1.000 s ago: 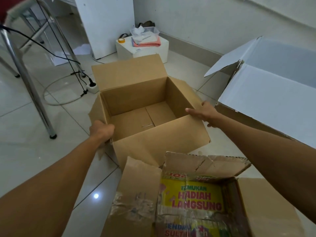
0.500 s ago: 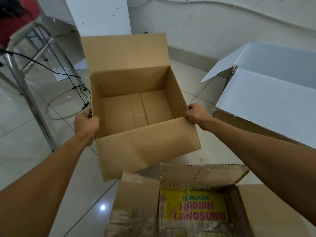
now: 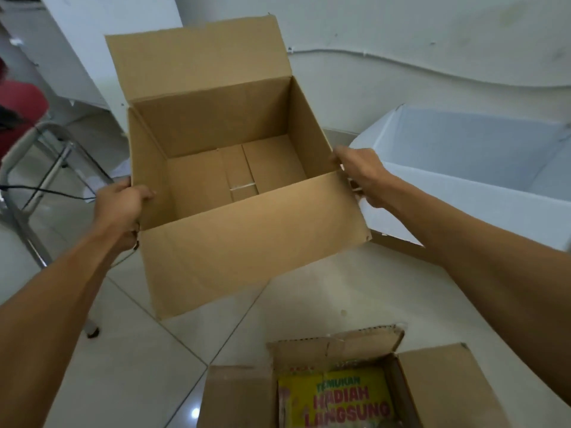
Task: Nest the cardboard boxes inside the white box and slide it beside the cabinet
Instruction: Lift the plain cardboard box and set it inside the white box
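- The left hand (image 3: 119,208) is gripping the left wall of the brown box (image 3: 241,193), fingers curled over the rim; the right hand (image 3: 360,174) is pinching the right wall near its front corner, thumb on top. Both are closed on the cardboard, and the box looks held clear of the floor (image 3: 129,350).
- The white box (image 3: 482,168) is standing open to the right, its near flap (image 3: 395,220) lying just under the right wrist. The cabinet (image 3: 92,47) seems to be the white panel behind on the left.
- The front flap (image 3: 247,242) is hanging down loose; swinging across, it could be catching on the white box's rim or folding under, jamming the fit.
- The grips are sitting high on thin walls, so the cardboard may be bowing and slipping out, most likely at the right corner pinch.
- The raised back flap (image 3: 197,60) is hiding what lies beyond, making a bump likely.
- A printed box (image 3: 340,393) is waiting by the feet, and a cable (image 3: 46,189) is trailing left: both are tripping risks.
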Action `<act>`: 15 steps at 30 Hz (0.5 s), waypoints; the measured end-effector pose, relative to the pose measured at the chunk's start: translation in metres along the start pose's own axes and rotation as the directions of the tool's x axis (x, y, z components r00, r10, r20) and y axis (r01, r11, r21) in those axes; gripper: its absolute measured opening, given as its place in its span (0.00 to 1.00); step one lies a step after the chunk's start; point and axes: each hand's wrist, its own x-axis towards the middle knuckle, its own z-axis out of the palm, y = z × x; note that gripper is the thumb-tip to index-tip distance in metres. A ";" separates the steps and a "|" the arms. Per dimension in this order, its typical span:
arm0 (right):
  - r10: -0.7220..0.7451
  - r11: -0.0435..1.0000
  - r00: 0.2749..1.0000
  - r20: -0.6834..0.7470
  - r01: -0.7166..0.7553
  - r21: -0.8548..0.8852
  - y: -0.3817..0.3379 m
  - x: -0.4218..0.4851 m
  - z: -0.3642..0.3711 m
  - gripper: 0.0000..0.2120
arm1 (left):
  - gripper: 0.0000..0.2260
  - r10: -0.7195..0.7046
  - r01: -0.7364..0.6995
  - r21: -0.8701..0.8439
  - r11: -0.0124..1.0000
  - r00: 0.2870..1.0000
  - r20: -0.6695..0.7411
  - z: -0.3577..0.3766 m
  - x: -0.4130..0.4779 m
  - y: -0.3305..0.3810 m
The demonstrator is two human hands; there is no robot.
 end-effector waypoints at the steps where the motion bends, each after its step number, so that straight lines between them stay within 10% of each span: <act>1: 0.109 0.983 0.994 0.022 -0.111 0.144 -0.006 -0.004 -0.013 0.13 | 0.08 -0.001 0.001 -0.003 1.000 1.000 0.003 0.004 -0.003 0.017; 6: 0.465 0.702 0.874 -0.139 -0.269 0.659 -0.037 -0.020 -0.083 0.25 | 0.11 -0.020 0.020 0.001 1.000 0.996 0.085 0.034 -0.028 0.085; 11: 0.522 0.344 0.841 0.139 -0.357 0.869 -0.058 -0.043 -0.147 0.17 | 0.14 -0.094 0.092 0.016 0.996 0.973 0.210 0.071 -0.060 0.133; 15: 0.499 0.377 0.861 0.102 -0.322 0.868 -0.073 -0.060 -0.191 0.10 | 0.20 -0.187 0.183 0.040 0.982 0.948 0.259 0.098 -0.078 0.170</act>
